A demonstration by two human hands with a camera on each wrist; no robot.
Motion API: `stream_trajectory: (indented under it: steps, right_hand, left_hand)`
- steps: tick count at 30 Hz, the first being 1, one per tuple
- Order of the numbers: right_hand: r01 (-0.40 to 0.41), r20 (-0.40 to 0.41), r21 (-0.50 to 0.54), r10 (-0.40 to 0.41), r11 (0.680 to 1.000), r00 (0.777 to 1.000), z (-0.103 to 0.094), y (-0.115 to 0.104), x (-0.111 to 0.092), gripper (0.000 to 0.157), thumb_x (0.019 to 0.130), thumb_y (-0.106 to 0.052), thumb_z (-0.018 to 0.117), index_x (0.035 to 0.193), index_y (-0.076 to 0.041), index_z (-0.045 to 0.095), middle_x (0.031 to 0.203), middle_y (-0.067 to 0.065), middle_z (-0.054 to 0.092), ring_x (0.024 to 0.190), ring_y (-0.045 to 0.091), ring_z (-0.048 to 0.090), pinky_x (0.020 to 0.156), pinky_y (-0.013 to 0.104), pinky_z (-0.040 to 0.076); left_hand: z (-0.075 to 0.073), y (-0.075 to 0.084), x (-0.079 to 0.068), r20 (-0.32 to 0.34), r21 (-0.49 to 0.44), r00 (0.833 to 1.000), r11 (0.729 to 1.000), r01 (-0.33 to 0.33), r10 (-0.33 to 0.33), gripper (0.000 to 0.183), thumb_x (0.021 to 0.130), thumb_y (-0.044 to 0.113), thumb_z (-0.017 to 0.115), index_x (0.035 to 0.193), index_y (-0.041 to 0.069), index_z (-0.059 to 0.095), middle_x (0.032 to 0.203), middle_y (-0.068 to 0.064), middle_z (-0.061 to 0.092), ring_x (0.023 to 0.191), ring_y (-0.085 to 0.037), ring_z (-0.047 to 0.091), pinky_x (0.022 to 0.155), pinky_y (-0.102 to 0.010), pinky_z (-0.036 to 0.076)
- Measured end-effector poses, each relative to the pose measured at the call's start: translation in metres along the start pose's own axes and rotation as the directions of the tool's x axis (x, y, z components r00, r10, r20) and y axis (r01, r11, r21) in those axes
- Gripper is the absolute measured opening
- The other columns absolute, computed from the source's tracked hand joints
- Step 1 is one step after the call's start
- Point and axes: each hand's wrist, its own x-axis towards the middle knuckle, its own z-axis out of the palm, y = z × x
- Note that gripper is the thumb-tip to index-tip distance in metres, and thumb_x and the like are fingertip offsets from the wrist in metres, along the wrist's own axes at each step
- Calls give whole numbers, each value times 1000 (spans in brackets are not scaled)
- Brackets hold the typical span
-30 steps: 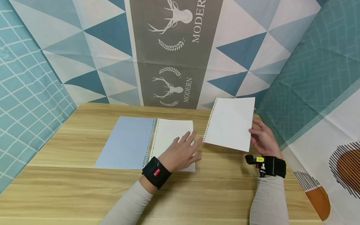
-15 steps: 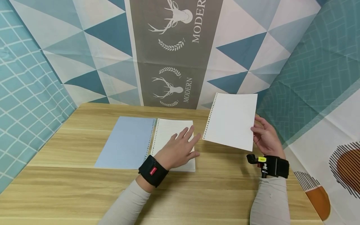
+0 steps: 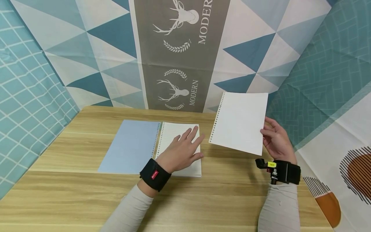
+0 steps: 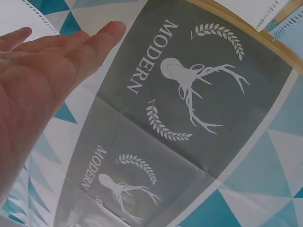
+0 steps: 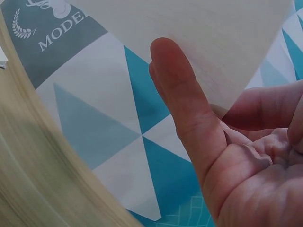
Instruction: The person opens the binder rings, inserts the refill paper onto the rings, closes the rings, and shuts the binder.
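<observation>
A loose sheet of white paper (image 3: 239, 122) with a row of punched holes down its left edge is held up above the table, tilted. My right hand (image 3: 276, 140) pinches its right edge; in the right wrist view the thumb (image 5: 177, 80) lies on the near face, the fingers behind. My left hand (image 3: 181, 151) hovers with fingers spread over the open notebook's ruled page (image 3: 176, 130), holding nothing. The notebook's blue cover (image 3: 130, 146) lies flat to the left, with punched holes along its right edge. Part of the ruled page is hidden under the left hand.
The wooden table (image 3: 72, 199) reaches back to a wall cloth (image 3: 174, 58) with deer heads and triangles. A teal checked cloth (image 3: 29, 96) hangs at the left, a green cloth (image 3: 318, 87) at the right. Both wrists wear black straps.
My right hand has raised the sheet and moved it slightly right. My left hand has drifted a little left and away from the sheet. The notebook has stayed in place.
</observation>
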Motion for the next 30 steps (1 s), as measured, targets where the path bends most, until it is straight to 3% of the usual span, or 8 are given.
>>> stream_trajectory:
  steps: [10, 30]
  right_hand:
    - [29, 1, -8, -29, 1000, 1000, 6, -5, -2, 51, 103, 12, 40, 150, -3, 28, 122, 9, 73, 88, 16, 75, 70, 24, 60]
    - [48, 20, -2, -48, 999, 999, 12, -8, -2, 53, 103, 13, 39, 151, -2, 25, 121, 10, 73, 94, 17, 76, 74, 25, 61]
  left_hand:
    - [-9, -5, -2, -15, -35, 1000, 999, 20, -20, 68, 105, 54, 45, 162, 22, 25, 171, -14, 17, 157, -34, 25, 115, -63, 38]
    - [-20, -16, -5, -17, -56, 998, 997, 57, -58, 71, 105, 55, 43, 164, 23, 20, 172, -14, 11, 158, -35, 22, 116, -64, 36]
